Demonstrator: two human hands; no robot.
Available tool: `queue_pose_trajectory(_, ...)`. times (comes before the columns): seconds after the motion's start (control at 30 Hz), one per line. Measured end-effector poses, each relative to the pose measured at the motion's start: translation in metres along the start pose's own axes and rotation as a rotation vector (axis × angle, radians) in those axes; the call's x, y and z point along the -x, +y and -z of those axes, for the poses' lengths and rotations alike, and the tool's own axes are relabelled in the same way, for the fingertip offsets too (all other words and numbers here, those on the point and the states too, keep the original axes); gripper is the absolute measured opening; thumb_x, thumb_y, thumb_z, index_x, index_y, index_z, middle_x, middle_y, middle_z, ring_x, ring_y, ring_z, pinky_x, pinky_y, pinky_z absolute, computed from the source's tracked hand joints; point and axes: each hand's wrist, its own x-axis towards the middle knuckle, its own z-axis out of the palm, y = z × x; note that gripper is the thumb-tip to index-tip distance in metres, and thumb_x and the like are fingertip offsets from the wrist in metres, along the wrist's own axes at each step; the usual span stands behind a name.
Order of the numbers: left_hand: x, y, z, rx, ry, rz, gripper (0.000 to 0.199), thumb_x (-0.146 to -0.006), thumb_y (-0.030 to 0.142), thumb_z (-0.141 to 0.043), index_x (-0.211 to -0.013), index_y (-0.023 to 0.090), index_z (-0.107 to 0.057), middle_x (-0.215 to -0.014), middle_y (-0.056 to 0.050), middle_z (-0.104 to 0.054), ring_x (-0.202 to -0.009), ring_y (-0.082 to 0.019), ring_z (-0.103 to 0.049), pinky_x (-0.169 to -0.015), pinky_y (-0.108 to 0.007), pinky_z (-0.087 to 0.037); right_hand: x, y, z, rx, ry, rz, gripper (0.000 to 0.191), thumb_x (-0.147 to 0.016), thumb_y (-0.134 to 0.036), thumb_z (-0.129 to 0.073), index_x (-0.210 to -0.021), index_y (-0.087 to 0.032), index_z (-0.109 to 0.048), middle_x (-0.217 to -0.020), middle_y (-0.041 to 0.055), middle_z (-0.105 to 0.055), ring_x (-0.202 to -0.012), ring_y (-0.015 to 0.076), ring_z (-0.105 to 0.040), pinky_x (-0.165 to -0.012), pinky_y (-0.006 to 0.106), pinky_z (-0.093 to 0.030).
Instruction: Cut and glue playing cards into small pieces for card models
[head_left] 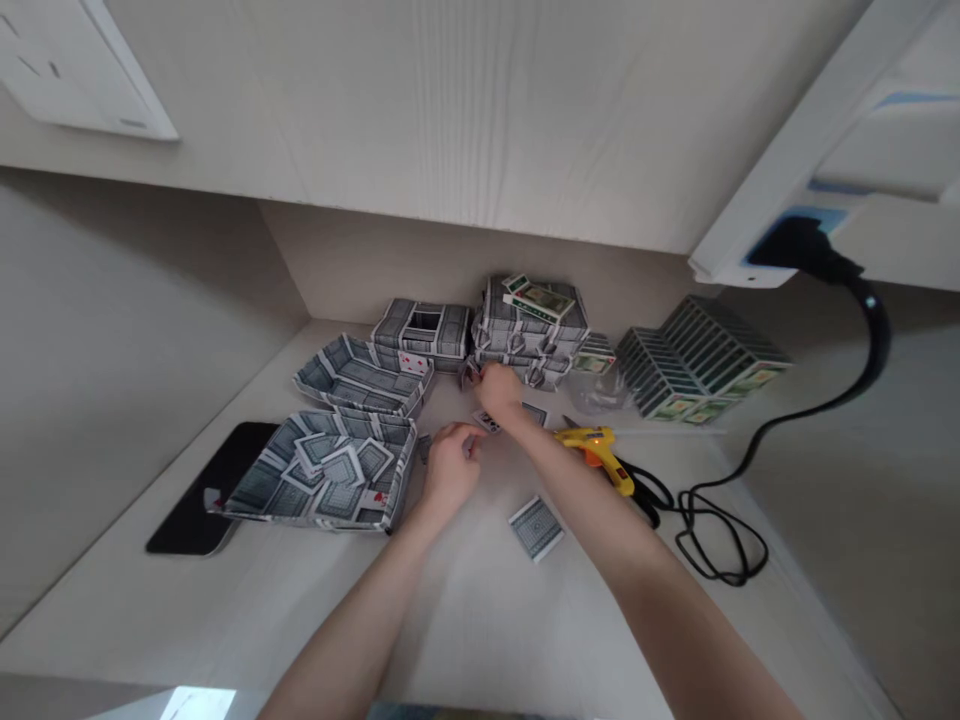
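My right hand [498, 392] reaches to the middle of the shelf with closed fingers. At its fingertips is a small folded playing-card piece [468, 374], partly hidden. My left hand [453, 462] rests nearer to me, fingers loosely curled, thumb and forefinger apart with nothing between them. Beside it on the left, part of a grey-backed card [425, 446] shows. A face-up playing card [487, 421] lies under my right wrist, and another card [535, 413] lies just right of it. A single face-down playing card [536, 528] lies between my forearms.
Left stand a card-built tray [401, 470] holding loose cards, another tray [352, 385] and a box with an opening [390, 325]. Behind my hands are stacked card boxes [499, 305]. A yellow glue gun [619, 470], scissors, black cable [757, 440] and card packs [675, 360] occupy the right.
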Motion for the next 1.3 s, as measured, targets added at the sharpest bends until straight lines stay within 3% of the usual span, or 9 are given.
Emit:
queue_pose_trajectory(0.27, 0.001, 0.001, -0.002, 0.072, 0.047, 0.000, 0.020, -0.072, 0.007, -0.051, -0.085, 0.018, -0.062, -0.085, -0.005, -0.065, -0.080, -0.016, -0.059, -0.074, -0.029, -0.045, 0.017, 0.011, 0.029, -0.008, 0.051, 0.048, 0.031, -0.085, -0.035, -0.041, -0.092, -0.018, -0.067, -0.088, 0.0109, -0.069, -0.084, 0.0206, -0.063, -0.067, 0.026, -0.043)
queue_pose_trajectory(0.47, 0.003, 0.012, 0.010, 0.251, 0.314, -0.042, 0.036, -0.078, 0.025, -0.053, -0.113, 0.017, -0.048, -0.108, -0.010, -0.054, -0.079, -0.013, -0.058, -0.067, -0.026, -0.049, 0.082, 0.033, 0.068, 0.096, 0.153, 0.274, 0.029, -0.086, -0.035, -0.040, -0.086, -0.020, -0.065, -0.072, 0.0053, -0.068, -0.066, 0.0176, -0.062, -0.054, 0.023, -0.035)
queue_pose_trajectory(0.63, 0.006, 0.016, 0.011, 0.249, -0.005, -0.238, 0.024, -0.079, 0.019, -0.050, -0.102, 0.019, -0.056, -0.097, -0.005, -0.061, -0.082, -0.012, -0.058, -0.071, -0.024, -0.048, 0.132, 0.049, 0.066, 0.212, 0.154, 0.463, 0.024, -0.087, -0.025, -0.039, -0.080, -0.019, -0.061, -0.068, 0.0045, -0.067, -0.059, 0.0158, -0.060, -0.051, 0.024, -0.029)
queue_pose_trajectory(0.73, 0.008, 0.015, 0.004, 0.153, -0.142, -0.276, 0.015, -0.077, 0.015, -0.051, -0.088, 0.018, -0.060, -0.085, -0.003, -0.064, -0.076, -0.013, -0.058, -0.069, -0.024, -0.046, 0.144, 0.059, 0.056, 0.153, 0.197, 0.518, 0.023, -0.088, -0.024, -0.038, -0.091, -0.020, -0.060, -0.070, 0.0029, -0.066, -0.059, 0.0140, -0.058, -0.053, 0.023, -0.030)
queue_pose_trajectory(0.8, 0.010, 0.014, 0.000, 0.087, -0.160, -0.280, 0.013, -0.078, 0.016, -0.050, -0.084, 0.019, -0.061, -0.082, -0.003, -0.065, -0.075, -0.013, -0.058, -0.069, -0.025, -0.045, 0.146, 0.068, 0.050, 0.077, 0.252, 0.471, 0.024, -0.088, -0.029, -0.038, -0.099, -0.020, -0.057, -0.066, 0.0011, -0.064, -0.057, 0.0129, -0.057, -0.054, 0.022, -0.031)
queue_pose_trajectory(0.9, 0.011, 0.014, -0.002, 0.008, -0.101, -0.244, 0.014, -0.082, 0.024, -0.047, -0.084, 0.019, -0.060, -0.083, -0.004, -0.066, -0.075, -0.013, -0.059, -0.067, -0.024, -0.043, 0.145, 0.087, 0.045, 0.004, 0.372, 0.226, 0.029, -0.085, -0.039, -0.041, -0.098, -0.017, -0.054, -0.066, 0.0023, -0.061, -0.062, 0.0153, -0.055, -0.057, 0.024, -0.034)
queue_pose_trajectory(1.03, 0.012, 0.013, 0.000, -0.123, -0.028, -0.128, 0.021, -0.085, 0.033, -0.042, -0.086, 0.019, -0.057, -0.076, -0.004, -0.066, -0.066, -0.014, -0.060, -0.056, -0.022, -0.040, 0.139, 0.123, 0.041, 0.095, 0.448, -0.152, 0.046, -0.075, -0.052, -0.048, -0.098, -0.012, -0.051, -0.090, 0.0141, -0.058, -0.090, 0.0292, -0.050, -0.071, 0.036, -0.037)
queue_pose_trajectory(1.13, 0.013, 0.012, -0.001, -0.181, -0.005, -0.080, 0.022, -0.086, 0.034, -0.040, -0.091, 0.019, -0.055, -0.074, -0.004, -0.065, -0.064, -0.015, -0.060, -0.054, -0.023, -0.038, 0.137, 0.145, 0.035, 0.133, 0.305, -0.334, 0.062, -0.068, -0.057, -0.052, -0.107, -0.008, -0.049, -0.099, 0.0188, -0.054, -0.096, 0.0348, -0.046, -0.073, 0.042, -0.036)
queue_pose_trajectory(1.3, 0.010, 0.008, -0.005, -0.021, -0.023, -0.109, 0.016, -0.082, 0.024, -0.046, -0.092, 0.020, -0.058, -0.087, -0.003, -0.066, -0.073, -0.013, -0.060, -0.063, -0.022, -0.044, 0.135, 0.155, 0.029, 0.144, 0.103, -0.358, 0.064, -0.069, -0.055, -0.051, -0.117, -0.013, -0.050, -0.107, 0.0160, -0.053, -0.101, 0.0323, -0.045, -0.077, 0.042, -0.036)
